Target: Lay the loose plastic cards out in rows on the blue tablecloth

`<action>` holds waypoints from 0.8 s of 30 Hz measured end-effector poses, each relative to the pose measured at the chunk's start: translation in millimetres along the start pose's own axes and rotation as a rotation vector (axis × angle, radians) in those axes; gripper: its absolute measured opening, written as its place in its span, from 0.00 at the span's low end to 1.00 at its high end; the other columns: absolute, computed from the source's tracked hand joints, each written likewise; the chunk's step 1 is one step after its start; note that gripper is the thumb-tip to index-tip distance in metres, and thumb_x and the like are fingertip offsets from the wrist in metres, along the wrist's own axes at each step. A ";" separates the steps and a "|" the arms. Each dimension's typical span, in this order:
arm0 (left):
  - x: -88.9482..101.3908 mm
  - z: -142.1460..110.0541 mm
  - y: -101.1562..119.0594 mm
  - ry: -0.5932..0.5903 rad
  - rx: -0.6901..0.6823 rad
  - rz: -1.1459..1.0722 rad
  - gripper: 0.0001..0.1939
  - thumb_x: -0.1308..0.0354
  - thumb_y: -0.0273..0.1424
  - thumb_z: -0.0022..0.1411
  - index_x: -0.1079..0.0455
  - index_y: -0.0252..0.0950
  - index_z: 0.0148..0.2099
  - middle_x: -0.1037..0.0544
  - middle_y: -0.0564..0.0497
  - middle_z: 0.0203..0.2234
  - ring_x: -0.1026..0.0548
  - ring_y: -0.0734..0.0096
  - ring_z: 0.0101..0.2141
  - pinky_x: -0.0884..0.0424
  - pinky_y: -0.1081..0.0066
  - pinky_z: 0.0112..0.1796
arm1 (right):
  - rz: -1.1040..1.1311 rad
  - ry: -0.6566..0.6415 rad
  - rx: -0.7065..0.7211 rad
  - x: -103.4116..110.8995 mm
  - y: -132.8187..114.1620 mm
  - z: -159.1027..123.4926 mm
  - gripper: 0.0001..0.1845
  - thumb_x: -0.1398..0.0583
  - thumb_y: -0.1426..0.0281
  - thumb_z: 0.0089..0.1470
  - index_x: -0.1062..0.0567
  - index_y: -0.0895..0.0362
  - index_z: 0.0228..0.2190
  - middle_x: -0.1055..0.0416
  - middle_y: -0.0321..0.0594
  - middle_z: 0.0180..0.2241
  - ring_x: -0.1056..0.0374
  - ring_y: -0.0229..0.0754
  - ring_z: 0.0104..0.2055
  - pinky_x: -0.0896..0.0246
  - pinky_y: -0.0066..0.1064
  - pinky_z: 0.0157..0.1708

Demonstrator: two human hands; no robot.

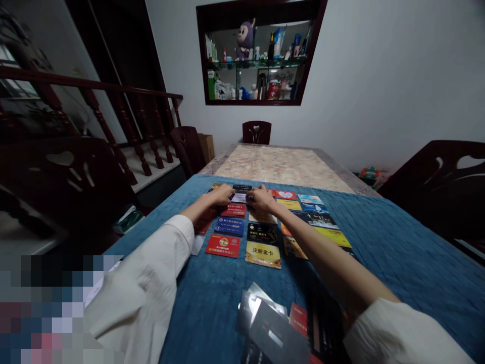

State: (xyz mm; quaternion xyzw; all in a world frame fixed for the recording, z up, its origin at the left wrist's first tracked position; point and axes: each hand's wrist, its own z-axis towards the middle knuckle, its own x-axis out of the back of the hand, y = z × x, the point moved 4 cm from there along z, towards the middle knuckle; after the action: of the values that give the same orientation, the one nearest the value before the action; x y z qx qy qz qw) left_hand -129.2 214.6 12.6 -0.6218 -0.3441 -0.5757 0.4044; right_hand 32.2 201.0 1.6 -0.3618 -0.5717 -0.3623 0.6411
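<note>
Both my hands reach to the far rows of cards laid out on the blue cloth. My left hand [223, 195], fingers curled, grips the left edge of a pale card [239, 197]. At that card's right edge my right hand [260, 198] pinches with bent fingers. Just behind it lies a black card [242, 188]. Nearer to me are a red card [233, 210], a blue card [229, 227], a black VIP card [262, 233], a red card with a round picture [223, 246] and a gold card [263, 254]. My hands and forearms cover some cards.
A loose pile of grey, black and red cards [278, 328] lies close to me on the blue cloth [204, 303]. More cards, among them a yellow card [329, 236], lie to the right. Dark wooden chairs [439, 192] stand around the table [276, 164].
</note>
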 end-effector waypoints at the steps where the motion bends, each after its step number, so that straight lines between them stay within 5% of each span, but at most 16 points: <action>1: 0.1 -0.2 0.0 0.000 -0.005 -0.001 0.15 0.42 0.24 0.52 0.24 0.39 0.43 0.22 0.46 0.42 0.26 0.55 0.47 0.30 0.65 0.46 | 0.001 -0.002 -0.002 0.9 -0.8 -0.8 0.14 0.41 0.65 0.59 0.22 0.51 0.46 0.28 0.49 0.52 0.45 0.59 0.55 0.43 0.46 0.45; 17: 0.4 0.5 -2.3 -0.012 -0.016 -0.004 0.20 0.42 0.25 0.53 0.24 0.42 0.49 0.20 0.49 0.42 0.25 0.58 0.46 0.30 0.68 0.47 | -0.019 -0.039 -0.046 7.0 -11.9 -6.6 0.18 0.44 0.65 0.60 0.22 0.50 0.49 0.26 0.50 0.50 0.43 0.59 0.55 0.43 0.46 0.48; 24: 1.8 0.3 -2.1 -0.023 0.027 -0.001 0.23 0.42 0.25 0.52 0.24 0.42 0.51 0.20 0.45 0.43 0.29 0.50 0.51 0.33 0.57 0.50 | -0.039 -0.037 -0.034 6.2 -12.4 -4.3 0.19 0.44 0.64 0.61 0.24 0.47 0.51 0.28 0.48 0.54 0.44 0.60 0.57 0.43 0.49 0.48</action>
State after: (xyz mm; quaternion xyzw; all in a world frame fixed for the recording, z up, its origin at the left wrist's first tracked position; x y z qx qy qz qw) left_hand -130.7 215.7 14.6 -0.6227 -0.3567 -0.5639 0.4087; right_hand 23.8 191.1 7.9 -0.3682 -0.5841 -0.3778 0.6169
